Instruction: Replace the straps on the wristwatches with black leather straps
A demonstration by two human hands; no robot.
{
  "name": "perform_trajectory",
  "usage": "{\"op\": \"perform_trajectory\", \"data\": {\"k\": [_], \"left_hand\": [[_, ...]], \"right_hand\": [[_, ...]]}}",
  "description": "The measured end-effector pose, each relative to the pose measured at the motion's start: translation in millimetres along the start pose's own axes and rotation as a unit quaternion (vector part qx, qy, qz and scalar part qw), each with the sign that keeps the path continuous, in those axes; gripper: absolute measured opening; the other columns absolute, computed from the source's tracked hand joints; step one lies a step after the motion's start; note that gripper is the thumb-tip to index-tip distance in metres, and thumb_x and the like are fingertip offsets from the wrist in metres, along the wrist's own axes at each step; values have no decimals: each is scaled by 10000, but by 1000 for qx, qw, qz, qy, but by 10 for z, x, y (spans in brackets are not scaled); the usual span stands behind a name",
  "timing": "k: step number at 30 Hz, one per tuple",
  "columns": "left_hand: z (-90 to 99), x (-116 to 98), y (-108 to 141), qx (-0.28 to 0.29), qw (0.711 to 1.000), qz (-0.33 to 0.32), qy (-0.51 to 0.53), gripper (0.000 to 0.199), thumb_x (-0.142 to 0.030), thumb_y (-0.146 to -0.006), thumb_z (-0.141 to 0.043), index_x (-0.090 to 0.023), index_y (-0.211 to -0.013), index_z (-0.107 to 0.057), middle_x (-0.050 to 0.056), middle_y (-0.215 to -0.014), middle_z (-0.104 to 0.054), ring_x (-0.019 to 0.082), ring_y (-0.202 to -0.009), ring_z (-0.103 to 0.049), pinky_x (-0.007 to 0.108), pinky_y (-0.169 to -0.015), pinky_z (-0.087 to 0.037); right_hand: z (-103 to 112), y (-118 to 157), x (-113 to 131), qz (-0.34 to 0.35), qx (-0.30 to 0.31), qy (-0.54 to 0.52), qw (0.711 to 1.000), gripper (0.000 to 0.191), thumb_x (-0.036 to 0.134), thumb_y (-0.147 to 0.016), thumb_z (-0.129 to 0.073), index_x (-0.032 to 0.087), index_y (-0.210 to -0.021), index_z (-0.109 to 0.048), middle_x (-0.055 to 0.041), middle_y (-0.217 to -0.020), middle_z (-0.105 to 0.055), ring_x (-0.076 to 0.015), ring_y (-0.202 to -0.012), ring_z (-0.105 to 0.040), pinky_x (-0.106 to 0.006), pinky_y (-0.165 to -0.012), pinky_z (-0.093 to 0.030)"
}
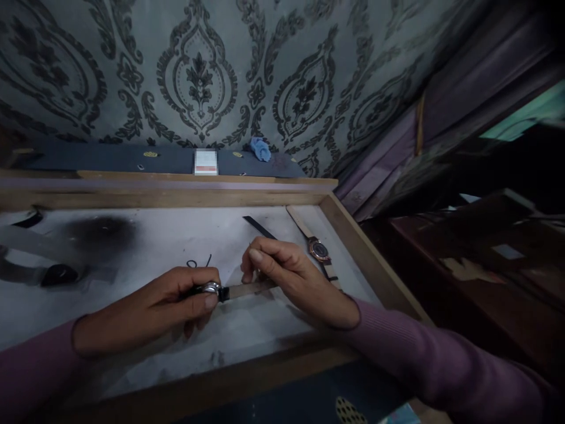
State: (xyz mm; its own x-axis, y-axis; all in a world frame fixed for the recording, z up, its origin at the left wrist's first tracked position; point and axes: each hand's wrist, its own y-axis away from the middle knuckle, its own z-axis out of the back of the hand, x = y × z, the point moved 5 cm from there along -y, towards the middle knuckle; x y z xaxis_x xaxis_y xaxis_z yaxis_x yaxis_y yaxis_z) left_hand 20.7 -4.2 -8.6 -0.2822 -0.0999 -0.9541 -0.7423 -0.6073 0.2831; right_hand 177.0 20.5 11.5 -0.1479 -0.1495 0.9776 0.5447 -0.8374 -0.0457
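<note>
My left hand (176,300) is closed round the case of a wristwatch (210,288), thumb in front and fingers behind. From the case a pale-backed strap (247,289) stretches right and passes under my right hand (291,277). Thumb and forefinger of that hand are pinched together, and a tiny thin tip shows above them; what they hold is too small to name. Beyond the right hand lies a second wristwatch (318,249), face partly visible, its light-coloured strap spread out. A dark strap piece (258,226) lies behind my right fingers, partly hidden by them.
A wooden-rimmed tray (371,259) with a white lining surrounds the work. At its left stands a blurred, clear-and-black object (59,274). A thin black loop (191,263) lies near the middle. On the back ledge are a small box (206,162) and a crumpled blue cloth (260,149).
</note>
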Motion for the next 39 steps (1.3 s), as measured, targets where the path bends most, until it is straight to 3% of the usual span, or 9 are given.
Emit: {"op": "perform_trajectory", "data": {"k": [5,10,16,26,39], "left_hand": [[16,-81,-11,-14,996,-75,-39,224,-346,-920,-466,-184,-775,-521,2,-910,-461,139,-803,-459,240,-730,-378],[3,-90,0,-4,997,-78,-4,162,-306,-915,-480,-209,-845,-590,13,-1147,-491,176,-1003,-475,241,-848,-362],[-8,-119,-13,14,998,-52,31,211,-283,-908,-451,-221,-1029,-613,22,-1027,-536,167,-892,-497,244,-777,-390],[-1,-124,-26,20,998,-53,20,205,-256,-903,-445,-222,-1013,-615,22,-1038,-548,174,-915,-492,261,-805,-387],[11,-131,-38,15,998,-60,28,200,-288,-905,-464,-203,-989,-625,44,-1031,-555,200,-949,-501,290,-864,-387]], "right_hand": [[-1,3,-87,-35,-26,-59,997,310,351,-961,-431,147,-750,-531,24,-635,-492,-75,-565,-476,-181,-515,-410],[-39,-3,-109,-29,-20,-57,998,299,332,-959,-441,142,-750,-539,40,-606,-465,-63,-542,-440,-180,-521,-381],[-29,5,-108,-42,-44,-69,996,304,334,-981,-387,158,-763,-504,37,-618,-492,-68,-540,-495,-177,-508,-422],[-18,8,-106,-31,-48,-69,996,302,294,-983,-372,157,-744,-497,35,-597,-503,-69,-516,-494,-182,-486,-432],[-33,6,-100,-34,-41,-98,994,306,378,-952,-437,157,-752,-507,22,-671,-505,-71,-585,-519,-175,-488,-428]]}}
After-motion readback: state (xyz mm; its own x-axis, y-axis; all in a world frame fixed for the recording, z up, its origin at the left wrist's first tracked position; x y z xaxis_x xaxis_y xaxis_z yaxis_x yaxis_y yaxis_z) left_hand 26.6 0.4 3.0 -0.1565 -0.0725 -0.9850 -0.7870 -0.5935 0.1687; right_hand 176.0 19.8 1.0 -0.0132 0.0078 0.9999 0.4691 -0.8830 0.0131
